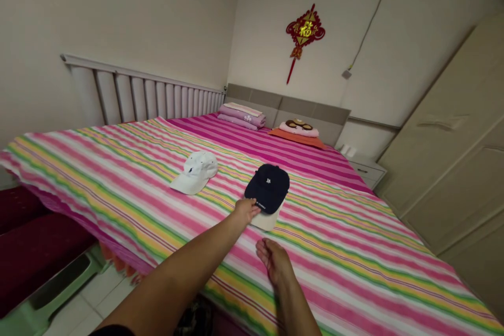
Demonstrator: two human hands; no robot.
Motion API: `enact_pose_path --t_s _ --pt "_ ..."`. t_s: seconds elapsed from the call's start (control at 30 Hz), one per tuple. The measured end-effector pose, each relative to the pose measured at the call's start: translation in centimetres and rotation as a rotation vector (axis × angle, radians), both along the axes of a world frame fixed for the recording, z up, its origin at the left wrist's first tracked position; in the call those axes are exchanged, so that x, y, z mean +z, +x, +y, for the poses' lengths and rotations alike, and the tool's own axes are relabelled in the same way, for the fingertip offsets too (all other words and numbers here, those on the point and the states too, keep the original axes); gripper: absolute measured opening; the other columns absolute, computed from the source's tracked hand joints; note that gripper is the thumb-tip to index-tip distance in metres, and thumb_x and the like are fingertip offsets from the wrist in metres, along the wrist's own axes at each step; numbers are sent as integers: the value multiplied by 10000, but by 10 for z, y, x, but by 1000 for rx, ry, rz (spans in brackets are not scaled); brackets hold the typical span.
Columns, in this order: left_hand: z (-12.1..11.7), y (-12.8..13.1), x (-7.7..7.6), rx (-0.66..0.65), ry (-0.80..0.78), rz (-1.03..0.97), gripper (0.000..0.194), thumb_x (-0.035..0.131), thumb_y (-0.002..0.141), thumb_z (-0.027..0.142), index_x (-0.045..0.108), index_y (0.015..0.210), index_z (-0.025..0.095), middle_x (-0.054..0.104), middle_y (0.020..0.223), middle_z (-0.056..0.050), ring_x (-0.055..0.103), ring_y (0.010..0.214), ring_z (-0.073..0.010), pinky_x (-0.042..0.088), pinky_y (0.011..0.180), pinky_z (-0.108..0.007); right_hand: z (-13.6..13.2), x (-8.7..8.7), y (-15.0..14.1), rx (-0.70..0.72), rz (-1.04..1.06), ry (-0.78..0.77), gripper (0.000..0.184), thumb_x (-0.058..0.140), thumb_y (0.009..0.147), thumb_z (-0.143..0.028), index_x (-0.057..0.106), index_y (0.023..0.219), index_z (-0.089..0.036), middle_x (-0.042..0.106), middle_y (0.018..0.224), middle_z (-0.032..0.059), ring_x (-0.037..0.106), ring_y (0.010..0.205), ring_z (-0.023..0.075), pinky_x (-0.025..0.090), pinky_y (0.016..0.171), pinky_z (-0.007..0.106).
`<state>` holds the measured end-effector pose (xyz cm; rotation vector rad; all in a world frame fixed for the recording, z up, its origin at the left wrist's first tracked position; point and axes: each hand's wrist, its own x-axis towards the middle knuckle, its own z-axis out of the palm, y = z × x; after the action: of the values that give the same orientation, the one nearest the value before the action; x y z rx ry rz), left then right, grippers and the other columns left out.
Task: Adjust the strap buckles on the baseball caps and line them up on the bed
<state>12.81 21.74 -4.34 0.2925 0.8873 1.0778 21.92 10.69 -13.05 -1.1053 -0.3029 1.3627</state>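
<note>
A navy baseball cap (271, 181) with a small white emblem and white lettering on its brim lies over a beige cap brim (268, 221). The rest of the beige cap is hidden underneath. My left hand (246, 210) pinches the navy cap at the left front edge of its brim, thumb on top. Closer to me, my right hand (275, 259) is just above the striped sheet, apart from the caps, fingers loosely stretched out and holding nothing. To the left sits a white baseball cap (200, 168) with a small dark logo, brim facing left and toward me.
The striped sheet (129, 184) covers the near part of the bed. Folded purple bedding (241, 116) and a pink folded item (301, 129) on an orange pillow are by the headboard (311, 113). A radiator (149, 95) is left; a nightstand (366, 170) and wardrobe (452, 147) are right.
</note>
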Motion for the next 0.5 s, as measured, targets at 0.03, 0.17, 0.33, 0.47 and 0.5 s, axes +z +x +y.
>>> enact_pose_path --t_s 0.03,0.17,0.33,0.47,0.5 --pt "-3 -2 -10 10 -20 33 141 497 827 188 537 937 108 574 817 -18 551 652 -91 484 576 -245 0 -1 0 1 3 9 174 708 594 -193 583 699 -135 669 627 45 642 616 151 529 631 258" --pt "-8 -8 -28 32 -40 99 195 497 830 226 529 987 115 567 887 -34 554 695 -98 490 582 -246 -1 -5 -1 -4 14 52 199 720 570 -201 577 695 -142 669 634 45 645 632 165 531 660 283" --pt "-8 -15 -32 0 -8 109 223 498 830 234 520 1021 120 570 909 -40 562 713 -105 498 598 -257 -2 -4 -1 -5 7 49 199 716 573 -197 573 701 -143 671 631 43 647 633 166 532 679 291" --pt "-12 -20 -43 -58 -12 133 251 488 835 271 523 1046 138 561 996 -65 566 810 -136 498 674 -300 0 -1 -1 -11 -13 3 143 671 619 -173 570 711 -132 674 615 54 647 605 157 539 639 272" --pt "-13 -22 -46 -63 -5 139 260 488 835 277 522 1055 142 556 1018 -69 564 836 -145 495 696 -315 0 0 -1 -14 -18 -7 127 659 631 -164 568 713 -131 672 605 52 646 593 152 539 624 263"
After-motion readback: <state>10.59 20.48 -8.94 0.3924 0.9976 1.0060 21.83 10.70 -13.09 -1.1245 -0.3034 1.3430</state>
